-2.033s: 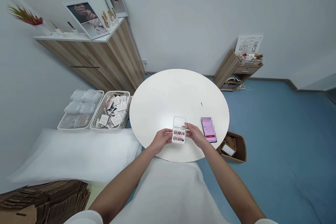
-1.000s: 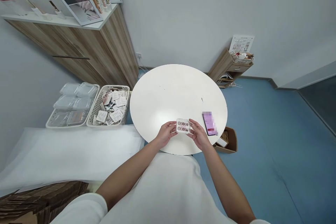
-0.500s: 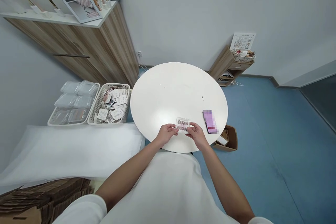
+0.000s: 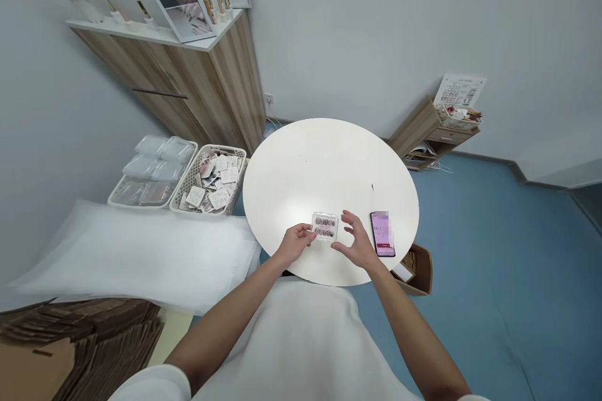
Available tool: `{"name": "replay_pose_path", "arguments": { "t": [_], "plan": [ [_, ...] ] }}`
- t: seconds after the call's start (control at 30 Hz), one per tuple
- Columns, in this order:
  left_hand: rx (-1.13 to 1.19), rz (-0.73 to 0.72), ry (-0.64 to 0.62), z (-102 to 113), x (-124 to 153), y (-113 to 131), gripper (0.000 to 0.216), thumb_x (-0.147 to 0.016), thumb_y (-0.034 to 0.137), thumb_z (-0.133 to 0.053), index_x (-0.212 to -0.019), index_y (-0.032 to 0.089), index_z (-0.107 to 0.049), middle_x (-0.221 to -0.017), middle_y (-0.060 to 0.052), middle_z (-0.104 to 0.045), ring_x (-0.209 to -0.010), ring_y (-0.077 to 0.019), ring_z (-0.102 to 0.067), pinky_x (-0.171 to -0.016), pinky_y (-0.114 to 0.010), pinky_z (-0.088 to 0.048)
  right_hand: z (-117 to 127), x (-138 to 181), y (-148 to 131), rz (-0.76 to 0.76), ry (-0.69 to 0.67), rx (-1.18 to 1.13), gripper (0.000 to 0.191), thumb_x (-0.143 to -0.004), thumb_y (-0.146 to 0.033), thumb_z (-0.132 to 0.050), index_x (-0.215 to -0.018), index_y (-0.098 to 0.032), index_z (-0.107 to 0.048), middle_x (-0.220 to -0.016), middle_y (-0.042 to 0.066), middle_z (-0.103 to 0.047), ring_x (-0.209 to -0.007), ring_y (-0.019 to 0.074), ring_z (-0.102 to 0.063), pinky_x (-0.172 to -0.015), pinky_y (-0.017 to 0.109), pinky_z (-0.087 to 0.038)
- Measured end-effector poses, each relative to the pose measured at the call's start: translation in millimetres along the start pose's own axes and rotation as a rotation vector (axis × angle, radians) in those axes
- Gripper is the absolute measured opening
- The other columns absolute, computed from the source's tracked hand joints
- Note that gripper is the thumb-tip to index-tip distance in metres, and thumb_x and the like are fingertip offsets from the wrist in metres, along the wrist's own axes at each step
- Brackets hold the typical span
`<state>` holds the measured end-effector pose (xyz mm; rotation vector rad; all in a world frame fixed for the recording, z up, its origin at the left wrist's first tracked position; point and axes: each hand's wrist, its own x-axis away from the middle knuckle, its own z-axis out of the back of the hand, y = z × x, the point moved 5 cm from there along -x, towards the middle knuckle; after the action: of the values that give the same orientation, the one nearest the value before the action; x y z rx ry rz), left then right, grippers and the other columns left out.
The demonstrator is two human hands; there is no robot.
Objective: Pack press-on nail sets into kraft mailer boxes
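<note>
A small clear plastic case [image 4: 325, 226] holds two rows of patterned press-on nails. My left hand [image 4: 296, 243] pinches its left edge, thumb on top, above the near part of the round white table [image 4: 324, 156]. Just right of the case, my right hand [image 4: 355, 243] is apart from it, with thumb and fingers spread and nothing between them. A phone [image 4: 382, 234] with a pink-purple screen, partly blurred out, lies on the table to the right of that hand.
Left of the table stand a basket of printed cards [image 4: 217, 183] and a basket of clear plastic boxes [image 4: 155, 169]. White sheets [image 4: 141, 250] lie nearer me, above folded cardboard [image 4: 94, 344]. A cardboard box [image 4: 418, 269] sits on the floor at right.
My right hand has let go of the case and opened, moving slightly right. My left hand still holds the case. The camera view has shifted to the left.
</note>
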<state>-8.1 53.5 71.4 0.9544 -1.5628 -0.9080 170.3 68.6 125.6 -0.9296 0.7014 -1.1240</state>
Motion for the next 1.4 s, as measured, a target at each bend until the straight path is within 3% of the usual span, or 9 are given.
{"name": "replay_pose_path", "arguments": {
  "t": [0.13, 0.3, 0.4, 0.5, 0.67, 0.9, 1.17, 1.4],
  "plan": [
    [-0.001, -0.004, 0.035, -1.3, 1.0, 0.0, 0.037, -0.067, 0.041, -0.062, -0.092, 0.015, -0.054, -0.070, 0.000, -0.056, -0.060, -0.0090, -0.051, -0.063, -0.025, -0.043, -4.7, -11.9, -2.3, 0.134, -0.164, 0.115, 0.053, -0.064, -0.034, -0.066, -0.112, -0.026, -0.044, -0.134, 0.010, -0.032, -0.120, 0.0252, -0.035, -0.089, 0.043, -0.041],
    [-0.122, -0.034, 0.048, -3.7, 4.1, -3.6, 0.040, -0.070, 0.040, -0.060, -0.101, 0.016, -0.052, -0.084, -0.004, -0.058, -0.078, -0.0131, -0.057, -0.078, -0.032, -0.044, -7.3, -18.0, 11.3, 0.170, -0.140, 0.077, 0.043, -0.066, -0.029, -0.064, -0.105, -0.023, -0.048, -0.126, 0.011, -0.042, -0.116, 0.0241, -0.041, -0.088, 0.041, -0.043],
    [-0.286, -0.119, 0.100, 4.0, 8.3, 7.4, 0.068, -0.062, 0.038, -0.069, -0.121, 0.021, -0.040, -0.104, -0.007, -0.054, -0.090, -0.0159, -0.056, -0.085, -0.035, -0.042, -6.8, -20.8, 18.1, 0.159, -0.141, -0.008, 0.043, -0.064, -0.031, -0.066, -0.103, -0.022, -0.049, -0.125, 0.011, -0.043, -0.116, 0.0242, -0.041, -0.086, 0.039, -0.046],
    [-0.489, -0.199, 0.074, 12.6, 11.1, 24.6, 0.091, -0.055, 0.036, -0.073, -0.132, 0.029, -0.025, -0.113, -0.006, -0.051, -0.087, -0.0153, -0.056, -0.085, -0.036, -0.043, -10.6, -24.1, 21.6, 0.143, -0.173, -0.080, 0.045, -0.062, -0.033, -0.067, -0.102, -0.023, -0.050, -0.125, 0.011, -0.042, -0.115, 0.0245, -0.043, -0.085, 0.039, -0.047],
    [-0.675, -0.282, -0.023, 29.8, 5.0, 33.0, 0.076, -0.064, 0.030, -0.068, -0.130, 0.029, -0.029, -0.106, -0.003, -0.054, -0.078, -0.0124, -0.056, -0.080, -0.033, -0.046, -33.5, -35.1, 22.4, 0.142, -0.229, -0.085, 0.044, -0.065, -0.033, -0.066, -0.104, -0.025, -0.048, -0.127, 0.010, -0.039, -0.114, 0.0250, -0.043, -0.084, 0.040, -0.047],
    [-0.697, -0.258, 0.081, 87.1, -14.8, 17.6, 0.063, -0.073, 0.022, -0.057, -0.130, 0.028, -0.030, -0.106, -0.004, -0.050, -0.077, -0.0116, -0.055, -0.077, -0.030, -0.048, -96.4, -76.3, 20.5, 0.124, -0.304, -0.009, 0.048, -0.068, -0.028, -0.062, -0.112, -0.026, -0.042, -0.131, 0.010, -0.027, -0.117, 0.0250, -0.039, -0.087, 0.042, -0.046],
    [-0.779, -0.175, 0.233, 174.1, -63.9, 1.4, 0.062, -0.070, 0.016, -0.053, -0.129, 0.017, -0.033, -0.110, -0.009, -0.044, -0.088, -0.0157, -0.053, -0.082, -0.031, -0.045, -182.4, -156.4, 27.4, 0.099, -0.338, 0.278, 0.044, -0.070, -0.021, -0.057, -0.112, -0.026, -0.044, -0.129, 0.007, -0.032, -0.115, 0.0243, -0.040, -0.088, 0.043, -0.042],
    [-0.869, -0.147, 0.290, 206.5, -93.8, -10.0, 0.057, -0.069, 0.010, -0.046, -0.125, 0.012, -0.036, -0.115, -0.011, -0.044, -0.108, -0.0223, -0.045, -0.093, -0.035, -0.037, -222.5, -196.1, 36.1, 0.050, -0.341, 0.369, 0.047, -0.066, -0.012, -0.057, -0.111, -0.019, -0.045, -0.129, 0.010, -0.033, -0.117, 0.0255, -0.035, -0.095, 0.043, -0.035]
  ]
}}
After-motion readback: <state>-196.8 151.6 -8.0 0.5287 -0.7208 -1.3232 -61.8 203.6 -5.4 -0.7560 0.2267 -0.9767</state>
